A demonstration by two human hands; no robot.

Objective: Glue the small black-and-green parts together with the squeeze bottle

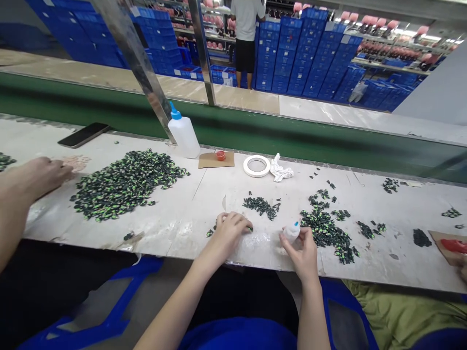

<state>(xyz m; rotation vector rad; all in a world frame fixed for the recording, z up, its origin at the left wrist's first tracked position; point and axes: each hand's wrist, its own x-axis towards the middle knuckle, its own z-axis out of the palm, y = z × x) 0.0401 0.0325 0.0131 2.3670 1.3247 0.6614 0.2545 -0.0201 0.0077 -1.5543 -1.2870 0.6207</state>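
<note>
My left hand (230, 232) rests low over the table, its fingers curled around a small black-and-green piece (249, 228) that shows at the fingertips. More such pieces lie beside its left edge, partly hidden. My right hand (304, 253) is closed on a small white bottle (291, 232) with a blue tip, held upright just above or on the tabletop. Right of that bottle spreads a pile of black-and-green pieces (324, 228). A smaller heap of dark pieces (261, 206) lies beyond and between my hands.
Behind are a white squeeze bottle (185, 137), cardboard with a red cap (206, 160), a tape roll (245, 166) and crumpled tissue (280, 171). A large pile (126, 182) and another person's hand (47, 175) are left. Red item (454, 245) at right.
</note>
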